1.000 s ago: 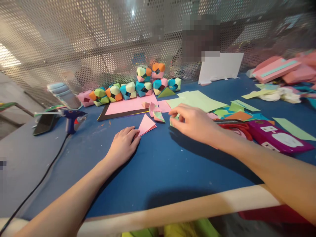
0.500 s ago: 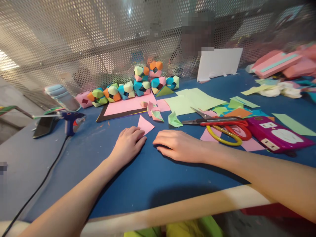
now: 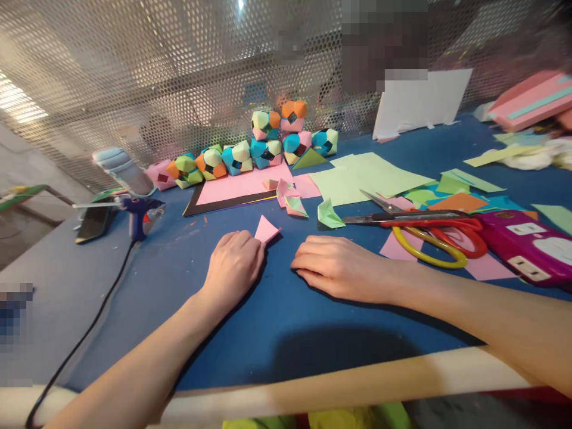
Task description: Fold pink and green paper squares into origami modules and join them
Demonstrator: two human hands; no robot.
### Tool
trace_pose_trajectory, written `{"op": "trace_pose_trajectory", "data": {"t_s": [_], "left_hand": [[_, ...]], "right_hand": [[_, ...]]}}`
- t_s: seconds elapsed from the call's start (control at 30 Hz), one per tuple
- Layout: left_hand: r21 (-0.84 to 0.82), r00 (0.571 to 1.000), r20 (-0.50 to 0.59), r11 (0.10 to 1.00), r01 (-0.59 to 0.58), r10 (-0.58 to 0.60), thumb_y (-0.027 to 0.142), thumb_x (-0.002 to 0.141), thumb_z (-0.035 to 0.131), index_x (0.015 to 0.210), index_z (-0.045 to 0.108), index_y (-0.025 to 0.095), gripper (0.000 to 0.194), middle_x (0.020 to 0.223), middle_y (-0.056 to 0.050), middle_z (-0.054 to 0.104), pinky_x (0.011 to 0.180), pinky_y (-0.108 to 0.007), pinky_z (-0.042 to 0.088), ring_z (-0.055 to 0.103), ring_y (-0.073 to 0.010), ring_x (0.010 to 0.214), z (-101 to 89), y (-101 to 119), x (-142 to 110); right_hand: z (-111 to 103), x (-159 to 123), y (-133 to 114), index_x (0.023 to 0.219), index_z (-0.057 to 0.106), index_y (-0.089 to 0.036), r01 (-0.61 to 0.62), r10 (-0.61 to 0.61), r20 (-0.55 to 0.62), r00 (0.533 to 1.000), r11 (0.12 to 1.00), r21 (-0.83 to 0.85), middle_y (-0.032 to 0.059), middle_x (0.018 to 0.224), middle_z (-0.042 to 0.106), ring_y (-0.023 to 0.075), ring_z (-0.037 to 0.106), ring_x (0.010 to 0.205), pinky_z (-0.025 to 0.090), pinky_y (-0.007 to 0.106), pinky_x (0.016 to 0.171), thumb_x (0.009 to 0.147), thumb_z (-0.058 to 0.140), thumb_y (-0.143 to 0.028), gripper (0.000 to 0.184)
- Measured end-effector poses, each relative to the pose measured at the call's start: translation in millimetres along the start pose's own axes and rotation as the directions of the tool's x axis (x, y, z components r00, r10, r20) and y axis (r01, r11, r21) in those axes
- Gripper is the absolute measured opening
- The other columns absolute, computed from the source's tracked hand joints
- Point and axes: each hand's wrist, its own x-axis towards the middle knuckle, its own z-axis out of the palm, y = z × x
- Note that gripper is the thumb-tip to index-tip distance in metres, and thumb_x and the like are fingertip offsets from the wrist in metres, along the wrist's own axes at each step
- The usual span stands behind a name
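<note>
My left hand [image 3: 235,262]: pinching the folded pink paper [image 3: 267,229]
My right hand [image 3: 337,267]: outstretched flat on the surface [image 3: 241,339] (underside hidden)

Head-high view down across table [image 3: 232,345]

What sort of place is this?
Probably a craft workspace, though I can't tell whether it's a home, school or shop. The table holds colourful folded-paper shapes, a glue gun and scissors.
</note>
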Motion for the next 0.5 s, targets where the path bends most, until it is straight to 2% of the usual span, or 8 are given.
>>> {"op": "trace_pose_trajectory", "data": {"t_s": [0.1, 0.17, 0.3, 0.4, 0.5], "left_hand": [[-0.056, 0.995, -0.076, 0.997, 0.058, -0.062, 0.023, 0.094, 0.039, 0.070, 0.063, 0.015, 0.034, 0.067, -0.004, 0.056, 0.057, -0.026, 0.040, 0.051, -0.0135, 0.059, -7.1, 8.7, -4.0], [-0.122, 0.995, -0.086, 0.992, 0.043, -0.054, 0.023, 0.094, 0.040, 0.070, 0.063, 0.015, 0.033, 0.067, -0.003, 0.056, 0.055, -0.023, 0.039, 0.051, -0.0112, 0.058, -10.2, 15.1, -6.7], [-0.215, 1.000, -0.026, 0.976, 0.008, -0.014, 0.023, 0.093, 0.041, 0.071, 0.063, 0.014, 0.032, 0.069, -0.004, 0.059, 0.053, -0.021, 0.040, 0.052, -0.0098, 0.057, -10.7, 22.2, -9.4], [-0.233, 0.999, 0.046, 0.972, 0.003, 0.008, 0.024, 0.093, 0.040, 0.073, 0.064, 0.015, 0.033, 0.072, -0.005, 0.061, 0.055, -0.022, 0.041, 0.054, -0.0107, 0.059, -8.8, 22.3, -9.4], [-0.240, 0.998, 0.051, 0.971, -0.006, 0.019, 0.023, 0.093, 0.041, 0.072, 0.063, 0.015, 0.032, 0.071, -0.005, 0.061, 0.056, -0.022, 0.042, 0.055, -0.0115, 0.061, -8.2, 21.2, -9.0]], "right_hand": [[-0.6, 0.1, 0.3, 0.090, 0.069, -0.015, -0.020, 0.020, 0.007, 1.000, 1.000, 0.004, 0.0092, 0.086, 0.067, 0.0188, 0.058, 0.081, 0.044, 0.032, 0.072, 0.094, 0.045, -0.018, 0.024], [-0.2, 0.3, 0.7, 0.093, 0.069, -0.015, -0.065, 0.065, -0.005, 0.998, 0.998, 0.024, 0.0089, 0.088, 0.068, 0.0193, 0.059, 0.083, 0.045, 0.032, 0.074, 0.093, 0.047, -0.019, 0.022], [0.8, 0.9, 1.9, 0.098, 0.068, -0.014, -0.158, 0.162, -0.038, 0.986, 0.983, 0.096, 0.0081, 0.093, 0.069, 0.0199, 0.061, 0.086, 0.046, 0.033, 0.077, 0.091, 0.051, -0.018, 0.018], [0.5, 0.5, 2.1, 0.096, 0.068, -0.014, -0.129, 0.131, -0.028, 0.991, 0.988, 0.088, 0.0081, 0.091, 0.069, 0.0199, 0.060, 0.085, 0.046, 0.033, 0.076, 0.091, 0.051, -0.017, 0.018], [-0.3, -0.2, 2.0, 0.094, 0.068, -0.014, -0.082, 0.083, -0.010, 0.997, 0.996, 0.045, 0.0092, 0.090, 0.068, 0.0207, 0.058, 0.084, 0.046, 0.034, 0.075, 0.092, 0.049, -0.018, 0.020]]}}
